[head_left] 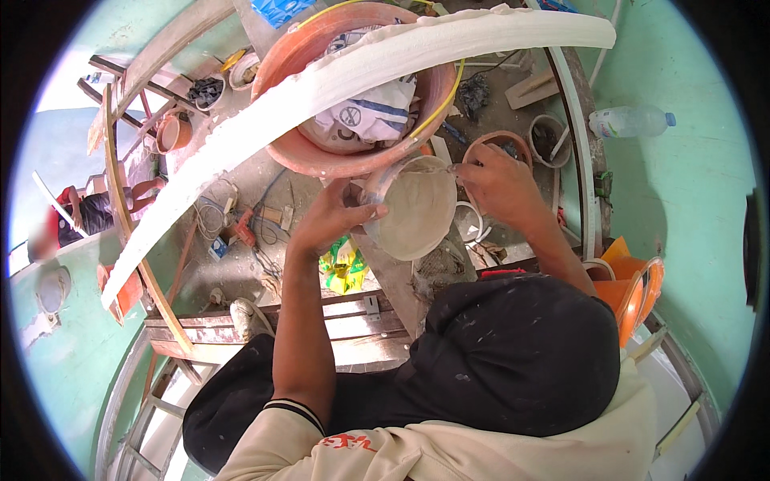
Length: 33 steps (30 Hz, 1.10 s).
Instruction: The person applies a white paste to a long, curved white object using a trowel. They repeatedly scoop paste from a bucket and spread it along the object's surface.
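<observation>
Our left hand [337,215] is closed partway around the left side of a round container [377,186], its thumb over the rim and its fingers curled largely out of view, while our right hand [499,180] comes in at the opposite side with fingers bent and drawn together near the rim; we cannot tell whether they pinch a thin tool there or only the edge. Between the hands, the container turns its mouth toward us, showing smooth grey paste [417,215] spread wide inside, just on our side of a large terracotta-coloured tub [277,120] that holds a white sack [365,120]. Below runs a plank [393,297], though we cannot see whether it bears the weight. To handle this well, we should judge the left grip as the anchor: firm on the wall, thumb clear of the paste, tilt slight so that nothing slops over the lip. Our right fingers would do best with short, light movements along the rim, and our elbows should stay low, since a long white curved strip [345,76] spans the view just beyond
</observation>
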Each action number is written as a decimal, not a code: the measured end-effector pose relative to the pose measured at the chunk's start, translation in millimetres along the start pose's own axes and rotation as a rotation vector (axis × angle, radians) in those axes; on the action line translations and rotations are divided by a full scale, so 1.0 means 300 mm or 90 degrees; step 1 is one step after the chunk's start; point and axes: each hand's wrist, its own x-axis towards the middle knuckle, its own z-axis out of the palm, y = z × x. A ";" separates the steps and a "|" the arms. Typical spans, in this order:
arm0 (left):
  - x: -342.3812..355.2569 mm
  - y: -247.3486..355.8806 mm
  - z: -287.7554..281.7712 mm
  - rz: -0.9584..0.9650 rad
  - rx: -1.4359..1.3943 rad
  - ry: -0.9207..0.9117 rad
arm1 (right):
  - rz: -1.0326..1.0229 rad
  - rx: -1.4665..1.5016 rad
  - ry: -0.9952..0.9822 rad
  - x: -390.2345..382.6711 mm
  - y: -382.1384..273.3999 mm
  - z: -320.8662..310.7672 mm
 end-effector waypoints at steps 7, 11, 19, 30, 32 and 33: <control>0.025 -0.007 0.044 0.061 -0.050 0.066 | 0.011 0.006 0.066 -0.120 -0.119 0.131; 0.019 -0.012 0.066 0.113 -0.020 0.076 | 0.040 0.012 -0.003 -0.147 -0.148 0.045; 0.050 -0.024 0.124 0.214 0.044 0.089 | 0.053 -0.027 0.044 -0.254 -0.131 0.136; 0.066 0.017 0.286 0.364 -0.103 0.037 | 0.263 0.028 0.110 -0.297 -0.076 0.132; 0.074 -0.002 0.301 0.383 -0.113 0.016 | 0.255 0.141 0.066 -0.305 -0.097 0.158; 0.075 -0.006 0.302 0.377 -0.082 0.025 | 0.240 0.211 0.053 -0.306 -0.100 0.172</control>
